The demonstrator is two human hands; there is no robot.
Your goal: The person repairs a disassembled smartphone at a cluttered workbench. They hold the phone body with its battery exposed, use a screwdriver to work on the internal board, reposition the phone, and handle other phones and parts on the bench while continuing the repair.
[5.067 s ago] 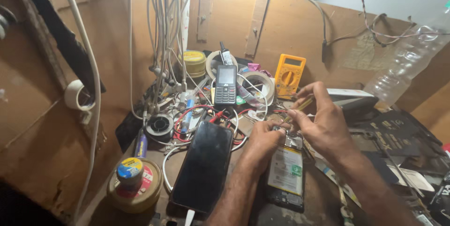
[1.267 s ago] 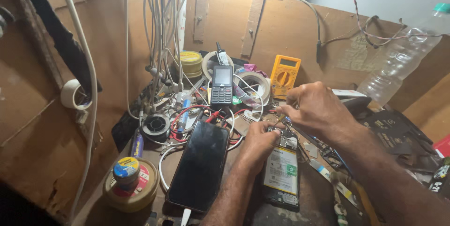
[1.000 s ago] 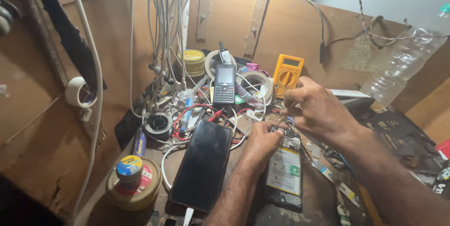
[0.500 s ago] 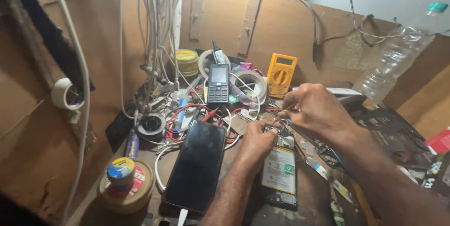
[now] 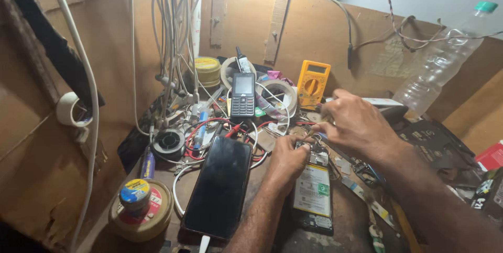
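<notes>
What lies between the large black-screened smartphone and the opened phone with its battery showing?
In the head view, the left hand and forearm lie between smartphone and opened phone.

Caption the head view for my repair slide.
Both hands, left hand and right hand, work on an opened black phone beside a dark-screened smartphone.

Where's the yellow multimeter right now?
In the head view, the yellow multimeter leans against the back board, right of centre, just behind the right hand and beside the tape roll.
</notes>
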